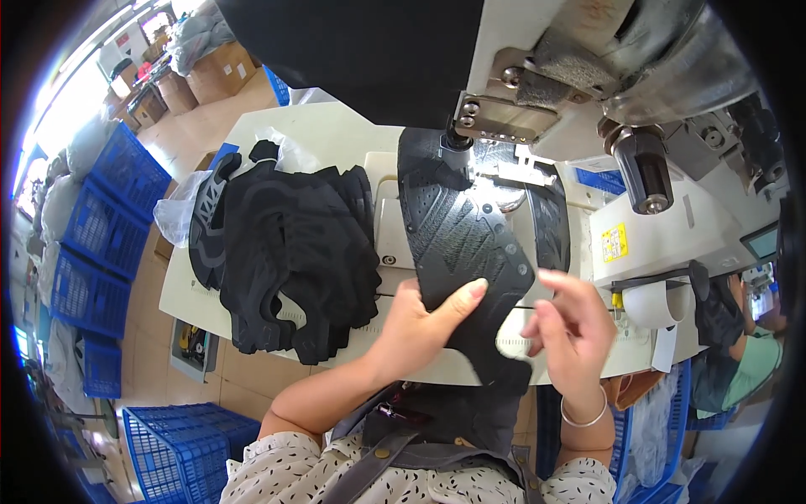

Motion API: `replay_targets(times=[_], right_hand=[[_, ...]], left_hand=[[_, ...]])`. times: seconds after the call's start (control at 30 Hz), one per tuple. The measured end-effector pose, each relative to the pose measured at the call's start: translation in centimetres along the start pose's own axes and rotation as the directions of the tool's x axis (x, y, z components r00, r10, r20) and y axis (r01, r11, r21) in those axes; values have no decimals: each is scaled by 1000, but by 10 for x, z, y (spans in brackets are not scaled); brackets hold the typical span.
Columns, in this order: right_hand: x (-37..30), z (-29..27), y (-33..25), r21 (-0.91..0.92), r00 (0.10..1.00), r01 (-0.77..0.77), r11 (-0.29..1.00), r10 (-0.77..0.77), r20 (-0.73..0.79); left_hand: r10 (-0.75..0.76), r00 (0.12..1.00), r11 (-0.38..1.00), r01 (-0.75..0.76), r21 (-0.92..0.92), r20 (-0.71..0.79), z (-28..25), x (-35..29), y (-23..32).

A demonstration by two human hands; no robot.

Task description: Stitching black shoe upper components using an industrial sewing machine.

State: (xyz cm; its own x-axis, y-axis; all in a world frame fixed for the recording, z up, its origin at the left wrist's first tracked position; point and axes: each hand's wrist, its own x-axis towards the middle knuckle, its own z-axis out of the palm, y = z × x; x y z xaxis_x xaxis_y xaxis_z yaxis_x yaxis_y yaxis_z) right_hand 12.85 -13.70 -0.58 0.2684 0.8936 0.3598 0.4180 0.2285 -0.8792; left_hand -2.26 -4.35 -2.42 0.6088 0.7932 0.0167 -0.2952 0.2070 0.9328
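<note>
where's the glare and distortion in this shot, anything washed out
Head view: glare on the metal parts and a shine across the black textured piece; upper left washed out white; the pale table's edges bow, fisheye-style; corners fall to black.

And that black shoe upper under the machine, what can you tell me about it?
The black shoe upper is a thin, curved, flexible-looking sheet, apparently synthetic, with slanting ridged texture, small holes toward its far left and greyish round spots near its right edge. Its far end lies beneath the sewing machine; its near end reaches the pale table's front edge. The left hand grips its left side, thumb on top; the right hand is beside its right edge, contact unclear.
</note>
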Motion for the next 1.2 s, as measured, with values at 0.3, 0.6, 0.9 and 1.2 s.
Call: replay_targets(times=[0.3,0.6,0.9,1.2], right_hand=[[15,-10,59,584,960,-280,762,236,153],[-9,-3,32,435,939,-136,890,256,-229],[-15,4,24,343,929,-81,936,196,-313],[-2,7,26,349,923,-86,933,206,-324]], left_hand=[[-66,994,997,62,42,93,-25,4,32],[-142,988,990,142,-17,-62,-30,-25,13],[98,993,987,-89,137,-60,-35,-20,23],[42,994,982,-23,189,-101,-45,1,32]])
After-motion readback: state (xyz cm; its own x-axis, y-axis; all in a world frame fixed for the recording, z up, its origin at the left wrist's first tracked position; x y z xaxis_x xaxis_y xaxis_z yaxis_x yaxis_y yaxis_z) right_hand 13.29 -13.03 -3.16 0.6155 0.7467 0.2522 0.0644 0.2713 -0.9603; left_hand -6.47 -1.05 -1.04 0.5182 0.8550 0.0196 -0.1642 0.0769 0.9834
